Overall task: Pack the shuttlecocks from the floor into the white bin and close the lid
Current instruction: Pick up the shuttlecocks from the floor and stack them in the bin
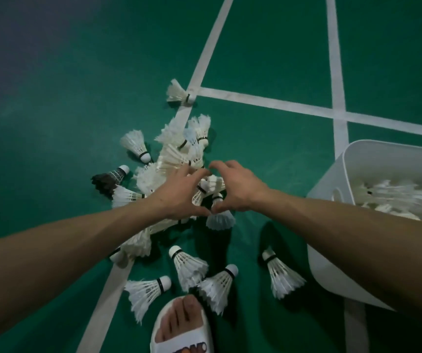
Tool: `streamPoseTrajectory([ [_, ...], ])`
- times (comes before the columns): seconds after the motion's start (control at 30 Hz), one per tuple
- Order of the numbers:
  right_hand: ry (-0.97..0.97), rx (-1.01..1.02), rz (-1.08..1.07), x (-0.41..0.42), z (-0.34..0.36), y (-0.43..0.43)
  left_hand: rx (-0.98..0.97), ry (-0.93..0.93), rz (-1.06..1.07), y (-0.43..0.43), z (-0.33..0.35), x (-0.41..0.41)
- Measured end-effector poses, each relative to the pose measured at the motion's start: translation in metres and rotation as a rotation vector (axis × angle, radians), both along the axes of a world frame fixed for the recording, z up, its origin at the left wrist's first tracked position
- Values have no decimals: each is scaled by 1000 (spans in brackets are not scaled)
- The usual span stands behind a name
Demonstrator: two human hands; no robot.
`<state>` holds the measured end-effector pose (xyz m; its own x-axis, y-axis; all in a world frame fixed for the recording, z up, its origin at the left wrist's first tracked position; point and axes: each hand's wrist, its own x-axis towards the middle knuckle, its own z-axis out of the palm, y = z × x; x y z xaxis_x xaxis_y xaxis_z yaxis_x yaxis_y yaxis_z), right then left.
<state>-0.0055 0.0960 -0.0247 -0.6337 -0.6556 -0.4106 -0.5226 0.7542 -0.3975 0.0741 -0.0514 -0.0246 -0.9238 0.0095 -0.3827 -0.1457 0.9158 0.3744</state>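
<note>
Your picture is dim, and the light comes from above. The green floor (52, 103) fades to dark blue-grey in the top left corner. The white shuttlecocks (176, 154) in the pile are the brightest spot, and their feathers glow and melt together. Your right forearm (357, 238) throws a soft dark shadow on the floor under it. The white court lines (337, 72) bend because the lens is wide. Inside the white bin (332, 250) at the right edge, everything looks smeared and fuzzy.
</note>
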Motion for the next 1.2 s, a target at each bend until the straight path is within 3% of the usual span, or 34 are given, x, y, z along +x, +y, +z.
streamPoseTrajectory([
  [0.1,59,-43,0,-5,-15,-6,-91,32,28,-3,-10,-2],
  [0.27,-38,3,-27,-6,-24,-12,-189,58,57,-13,-17,-3],
  [0.8,-160,-37,-231,15,-35,1,-338,-90,59,-10,-22,-11],
  [1.03,-320,-187,-393,10,-34,1,-140,1,91,-21,-19,-14],
  [1.2,-339,-235,-439,14,-35,-1,171,-49,160,-20,4,-21],
])
